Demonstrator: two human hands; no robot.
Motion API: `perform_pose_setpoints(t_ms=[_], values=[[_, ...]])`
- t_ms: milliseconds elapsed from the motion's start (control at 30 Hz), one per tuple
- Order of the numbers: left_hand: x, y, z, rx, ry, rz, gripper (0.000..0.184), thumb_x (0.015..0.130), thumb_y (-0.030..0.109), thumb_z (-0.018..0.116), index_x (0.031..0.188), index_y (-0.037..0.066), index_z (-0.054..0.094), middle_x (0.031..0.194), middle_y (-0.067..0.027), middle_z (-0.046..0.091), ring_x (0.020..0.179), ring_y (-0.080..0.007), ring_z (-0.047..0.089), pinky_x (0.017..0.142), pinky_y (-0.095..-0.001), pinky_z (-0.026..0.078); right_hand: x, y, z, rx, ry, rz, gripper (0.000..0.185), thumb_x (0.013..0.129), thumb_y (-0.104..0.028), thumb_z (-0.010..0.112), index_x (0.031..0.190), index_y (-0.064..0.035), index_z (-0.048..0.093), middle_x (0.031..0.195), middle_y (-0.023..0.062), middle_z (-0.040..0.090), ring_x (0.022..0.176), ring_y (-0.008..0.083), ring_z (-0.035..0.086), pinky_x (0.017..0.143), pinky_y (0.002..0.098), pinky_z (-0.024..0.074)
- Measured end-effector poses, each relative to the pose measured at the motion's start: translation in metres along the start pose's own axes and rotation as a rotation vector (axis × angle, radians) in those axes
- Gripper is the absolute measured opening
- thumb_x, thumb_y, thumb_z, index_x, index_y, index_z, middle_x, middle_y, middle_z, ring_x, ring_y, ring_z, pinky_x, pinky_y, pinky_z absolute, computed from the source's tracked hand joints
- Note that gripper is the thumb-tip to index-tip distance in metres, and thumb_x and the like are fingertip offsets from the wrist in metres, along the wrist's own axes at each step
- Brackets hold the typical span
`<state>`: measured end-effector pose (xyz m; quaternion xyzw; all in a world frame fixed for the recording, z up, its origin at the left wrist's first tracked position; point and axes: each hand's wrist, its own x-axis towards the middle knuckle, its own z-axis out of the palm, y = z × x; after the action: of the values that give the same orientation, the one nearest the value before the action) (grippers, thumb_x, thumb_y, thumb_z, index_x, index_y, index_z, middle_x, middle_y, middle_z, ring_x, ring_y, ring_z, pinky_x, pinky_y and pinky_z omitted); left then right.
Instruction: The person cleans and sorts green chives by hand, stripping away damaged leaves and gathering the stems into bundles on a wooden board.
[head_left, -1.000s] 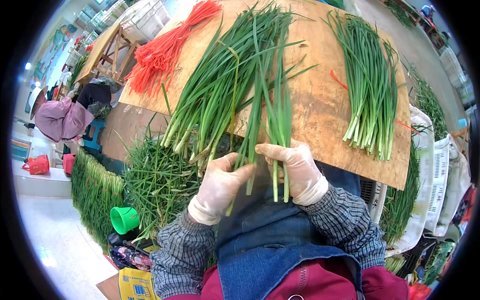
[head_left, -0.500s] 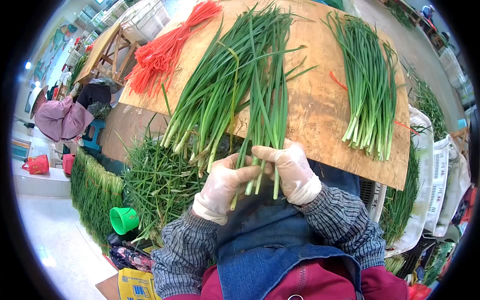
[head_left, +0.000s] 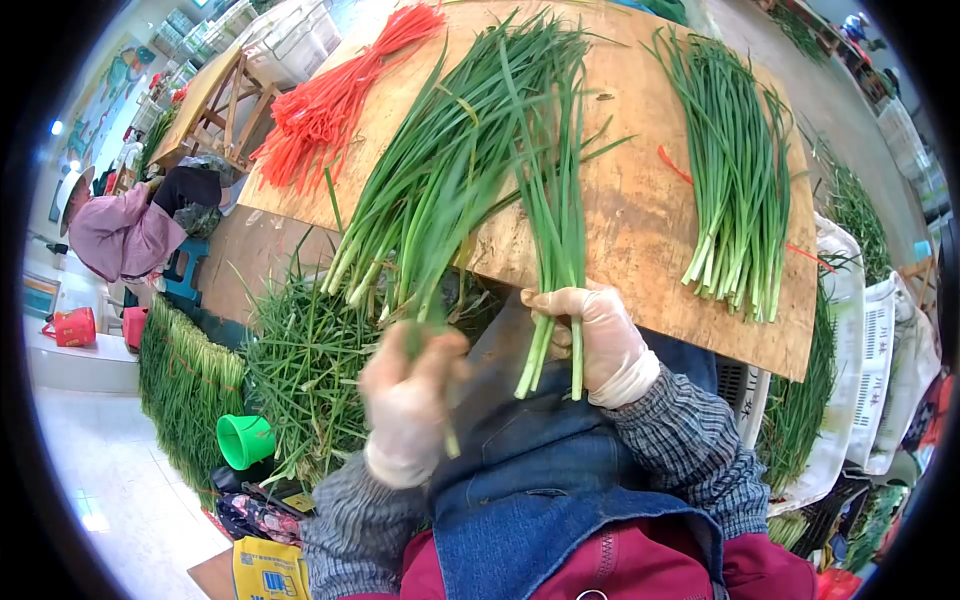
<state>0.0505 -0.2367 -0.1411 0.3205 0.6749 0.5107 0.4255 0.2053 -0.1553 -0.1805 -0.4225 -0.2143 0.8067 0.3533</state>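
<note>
My right hand [head_left: 590, 335], in a whitish glove, is closed around a few garlic chives [head_left: 558, 235]; their pale cut ends stick out below the fingers and their leaves lie on the board. Motion blurs my gloved left hand [head_left: 410, 400]. Its fingers appear closed on a garlic chive stalk, whose pale end [head_left: 452, 442] shows under the hand. Beyond both hands, a large loose pile of garlic chives [head_left: 430, 170] lies on the wooden board [head_left: 640, 200], stems toward me. A neat bundle of garlic chives [head_left: 735, 190] rests at the right, with a red tie under it.
Red ties [head_left: 325, 115] lie at the board's back left. Discarded greens [head_left: 305, 360] are heaped below its left edge, near a green bucket [head_left: 246, 440]. White crates [head_left: 850, 350] stand at the right. Another person [head_left: 125, 230] sits at the far left.
My hands have moved apart. The left has swung left and down with a stalk, pulling it from the others, while the right keeps its few chives and shifts slightly right.
</note>
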Motion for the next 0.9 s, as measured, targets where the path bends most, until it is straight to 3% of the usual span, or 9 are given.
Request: perform_pose_setpoints(t_ms=[67, 200, 300, 333, 400, 467, 533, 667, 900], values=[[-0.012, -0.006, -0.028, -0.048, 0.244, 0.190, 0.009, 0.086, 0.012, 0.054, 0.083, 0.004, 0.055, 0.057, 0.0025, 0.051, 0.040, -0.0025, 0.038, 0.035, -0.0158, 0.025, 0.002, -0.001, -0.004, 0.034, -0.011, 0.013, 0.013, 0.072, -0.006, 0.057, 0.082, 0.0024, 0.057, 0.068, 0.0060, 0.054, 0.052, 0.0115, 0.046, 0.047, 0.0231, 0.0374], [-0.030, -0.045, -0.130, 0.112, 0.550, 0.206, 0.008, 0.084, 0.013, 0.058, 0.084, 0.005, 0.057, 0.059, -0.0012, 0.054, 0.042, -0.0073, 0.043, 0.036, -0.0212, 0.032, -0.002, -0.010, 0.002, 0.174, -0.029, 0.089, 0.012, 0.074, -0.004, 0.053, 0.083, 0.0035, 0.054, 0.076, 0.0113, 0.058, 0.064, 0.0179, 0.055, 0.054, 0.0288, 0.0468], [-0.036, -0.075, -0.181, 0.947, 0.535, -0.130, 0.008, 0.084, 0.012, 0.058, 0.082, 0.004, 0.059, 0.061, -0.0070, 0.056, 0.048, -0.0148, 0.052, 0.042, -0.0260, 0.040, -0.003, -0.014, 0.007, 0.226, -0.016, 0.117, 0.019, 0.076, -0.005, 0.051, 0.093, 0.0043, 0.051, 0.081, 0.0132, 0.057, 0.061, 0.0167, 0.054, 0.050, 0.0274, 0.0447], [-0.039, -0.079, -0.178, 1.472, 0.443, 0.015, 0.007, 0.082, 0.010, 0.059, 0.081, 0.003, 0.061, 0.066, -0.0118, 0.059, 0.058, -0.0215, 0.058, 0.050, -0.0292, 0.045, 0.000, -0.013, 0.003, 0.270, -0.109, 0.147, 0.019, 0.077, -0.005, 0.051, 0.094, 0.0039, 0.051, 0.080, 0.0127, 0.057, 0.059, 0.0157, 0.052, 0.048, 0.0260, 0.0423], [-0.028, -0.067, -0.133, 1.191, 0.447, 0.588, 0.008, 0.081, 0.009, 0.060, 0.086, 0.003, 0.061, 0.071, -0.0112, 0.061, 0.063, -0.0227, 0.060, 0.054, -0.0303, 0.047, 0.007, -0.011, -0.008, 0.349, -0.286, 0.202, 0.019, 0.080, -0.005, 0.049, 0.097, 0.0029, 0.050, 0.077, 0.0117, 0.056, 0.055, 0.0138, 0.050, 0.044, 0.0233, 0.0374], [-0.016, -0.035, -0.074, 0.821, 0.278, 0.748, 0.012, 0.080, 0.007, 0.061, 0.091, 0.001, 0.060, 0.075, -0.0128, 0.061, 0.062, -0.0239, 0.059, 0.056, -0.0326, 0.049, 0.005, -0.015, -0.004, 0.295, -0.260, 0.184, 0.019, 0.085, -0.009, 0.048, 0.100, 0.0024, 0.049, 0.069, 0.0058, 0.052, 0.046, 0.0089, 0.040, 0.038, 0.0210, 0.0289], [-0.003, -0.023, -0.029, 0.674, 0.018, 0.667, 0.015, 0.081, 0.009, 0.059, 0.091, -0.002, 0.060, 0.086, -0.0198, 0.062, 0.072, -0.0338, 0.062, 0.067, -0.0333, 0.051, 0.003, -0.018, -0.005, 0.284, -0.296, 0.173, 0.019, 0.086, -0.011, 0.048, 0.099, 0.0021, 0.050, 0.065, 0.0025, 0.049, 0.042, 0.0070, 0.036, 0.037, 0.0205, 0.0275], [0.046, -0.024, 0.042, 1.065, 0.137, 0.371, 0.026, 0.079, 0.014, 0.063, 0.098, -0.002, 0.056, 0.080, -0.0225, 0.062, 0.074, -0.0376, 0.060, 0.065, -0.0381, 0.050, -0.010, -0.034, 0.000, 0.327, -0.376, 0.097, 0.020, 0.088, -0.013, 0.046, 0.099, 0.0025, 0.051, 0.058, -0.0025, 0.042, 0.039, 0.0051, 0.031, 0.035, 0.0198, 0.0247], [0.049, -0.036, 0.030, 0.533, 0.219, 0.570, 0.019, 0.078, 0.007, 0.057, 0.095, 0.000, 0.057, 0.076, -0.0189, 0.062, 0.068, -0.0343, 0.062, 0.061, -0.0390, 0.049, -0.004, -0.029, 0.007, 0.286, -0.349, 0.092, 0.021, 0.089, -0.015, 0.046, 0.099, 0.0026, 0.051, 0.054, -0.0041, 0.038, 0.037, 0.0051, 0.029, 0.034, 0.0204, 0.0237]])
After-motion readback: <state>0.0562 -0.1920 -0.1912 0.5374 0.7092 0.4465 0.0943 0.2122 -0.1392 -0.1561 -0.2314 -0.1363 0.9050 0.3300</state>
